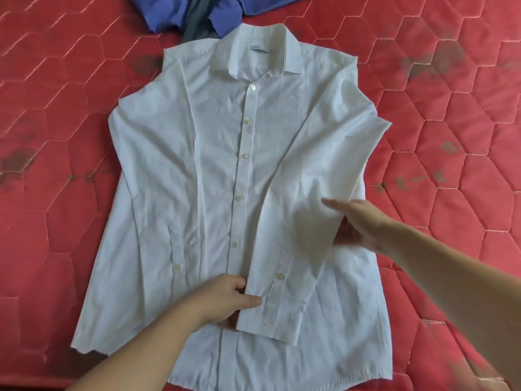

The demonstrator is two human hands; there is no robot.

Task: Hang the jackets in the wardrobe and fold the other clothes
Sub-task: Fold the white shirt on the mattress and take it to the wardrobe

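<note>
A white shirt [214,170] lies face up on the red quilted mattress [465,114], buttoned down the front, collar at the far end, the cloth thin and creased. I count 6 buttons showing on the front strip. The left grip [225,299] pinches the cuff [270,311] of one sleeve [318,153], thumb on top, fingers tucked beneath; that sleeve runs up and away from this grip in a slant across the shirt's chest to the shoulder. The right grip [363,224], further along the same sleeve, holds its edge, with at least 1 finger stretched flat over the cloth. The other sleeve lies folded along the body, beyond the left grip. A blue garment [169,12] is bunched past the collar.
</note>
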